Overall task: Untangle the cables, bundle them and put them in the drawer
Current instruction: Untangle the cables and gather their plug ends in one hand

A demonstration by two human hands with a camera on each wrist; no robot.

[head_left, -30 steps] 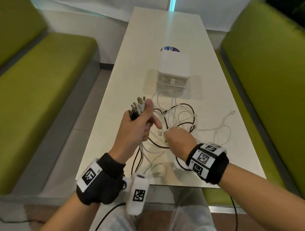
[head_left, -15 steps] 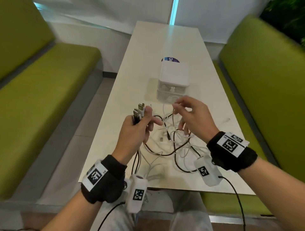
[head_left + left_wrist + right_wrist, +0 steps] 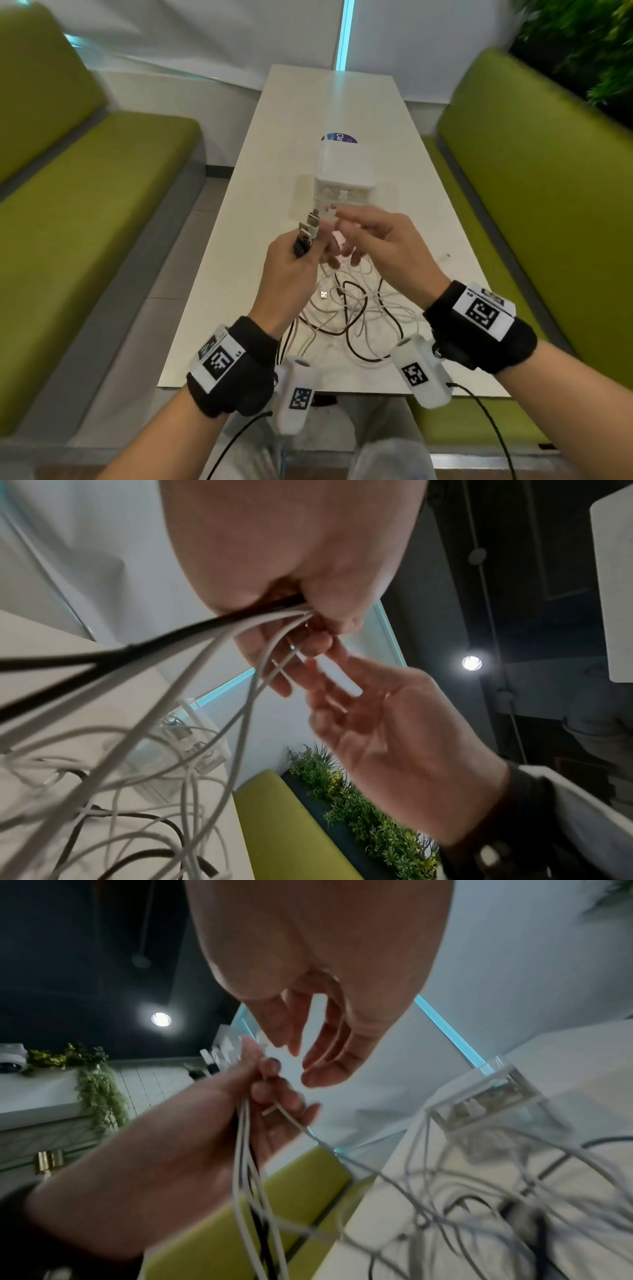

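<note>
My left hand point(image 3: 301, 260) is raised above the table and grips a bunch of black and white cable ends, their plugs point(image 3: 308, 229) sticking up out of the fist. The cables point(image 3: 192, 647) hang from that fist down to a tangle point(image 3: 356, 308) on the white table point(image 3: 233, 274). My right hand point(image 3: 346, 236) hovers right beside the left. Its fingers point(image 3: 322, 1047) are loosely spread and touch or nearly touch a white plug point(image 3: 329, 214) at the top of the bunch. A small white drawer unit point(image 3: 344, 171) stands behind the hands with its drawers closed.
Green benches point(image 3: 85, 205) run along both sides of the narrow table. A blue round sticker point(image 3: 339, 137) lies behind the drawer unit. A loose white cable end point(image 3: 445, 256) reaches toward the table's right edge. Plants point(image 3: 582, 51) stand behind the right bench.
My right hand rose from the tangle on the table to the left hand's bunch of plugs. The left hand lifted a little with the cables in it.
</note>
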